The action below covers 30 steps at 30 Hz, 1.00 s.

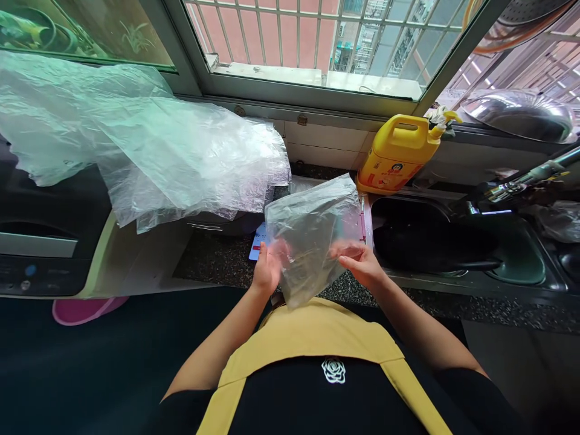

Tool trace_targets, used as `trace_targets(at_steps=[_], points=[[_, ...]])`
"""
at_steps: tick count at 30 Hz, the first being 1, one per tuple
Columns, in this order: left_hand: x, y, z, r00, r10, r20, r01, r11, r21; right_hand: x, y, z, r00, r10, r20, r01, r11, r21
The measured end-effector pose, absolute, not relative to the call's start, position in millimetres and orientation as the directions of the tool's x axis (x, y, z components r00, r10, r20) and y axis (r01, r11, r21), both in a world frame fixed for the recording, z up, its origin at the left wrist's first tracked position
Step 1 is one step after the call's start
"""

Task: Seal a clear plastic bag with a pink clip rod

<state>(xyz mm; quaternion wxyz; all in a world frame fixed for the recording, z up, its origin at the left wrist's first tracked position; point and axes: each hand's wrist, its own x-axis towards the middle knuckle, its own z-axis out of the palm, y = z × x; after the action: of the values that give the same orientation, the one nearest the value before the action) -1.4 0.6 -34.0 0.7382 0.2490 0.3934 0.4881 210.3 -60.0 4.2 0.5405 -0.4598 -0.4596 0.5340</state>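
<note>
A clear plastic bag (312, 223) hangs upright in front of my chest, held over the dark speckled counter (217, 260). My left hand (268, 269) is closed on its left edge, thumb pointing up, with the fingers showing dimly through the film. On the other side my right hand (360, 263) grips the right edge, its fingertips partly behind the plastic. A blue card-like item (258, 241) lies on the counter beside my left hand, partly covered by the bag.
A large pile of clear plastic bags (181, 145) lies to the left over a black appliance (49, 193). A yellow jug with a pump (396, 157) stands behind the sink (453, 277), which holds a black pan (435, 241). A barred window (308, 48) is behind.
</note>
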Motion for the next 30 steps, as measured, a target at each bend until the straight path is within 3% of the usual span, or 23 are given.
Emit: trace_targets(at_steps=[2, 5, 10, 14, 17, 23, 30], points=[[-9, -8, -28, 0.480, 0.779, -0.404, -0.441, 0.612, 0.656, 209, -60, 2, 0.014, 1.000, -0.010, -0.130, -0.008, -0.991], [-14, -11, -8, 0.560, 0.744, -0.364, -0.393, 0.626, 0.674, 207, -60, 2, 0.024, 1.000, -0.019, -0.080, -0.017, -0.997], [-17, -3, 15, 0.399, 0.853, -0.336, -0.178, 0.431, 0.885, 209, -59, 4, 0.020, 0.997, -0.069, -0.109, -0.066, -0.992], [-22, 3, 23, 0.390, 0.877, -0.280, -0.133, 0.355, 0.925, 209, -52, 7, 0.094, 0.984, -0.148, -0.231, -0.123, -0.965], [-25, 7, 27, 0.394, 0.882, -0.260, -0.108, 0.326, 0.939, 206, -47, 8, 0.153, 0.972, -0.179, -0.230, -0.141, -0.963], [-26, 11, 30, 0.227, 0.952, -0.204, -0.161, 0.243, 0.956, 203, -49, 9, 0.277, 0.959, -0.059, -0.126, -0.025, -0.992], [-22, 10, 29, 0.037, 0.976, -0.216, -0.284, 0.217, 0.934, 206, -55, 10, 0.375, 0.909, 0.181, 0.177, 0.122, -0.977]])
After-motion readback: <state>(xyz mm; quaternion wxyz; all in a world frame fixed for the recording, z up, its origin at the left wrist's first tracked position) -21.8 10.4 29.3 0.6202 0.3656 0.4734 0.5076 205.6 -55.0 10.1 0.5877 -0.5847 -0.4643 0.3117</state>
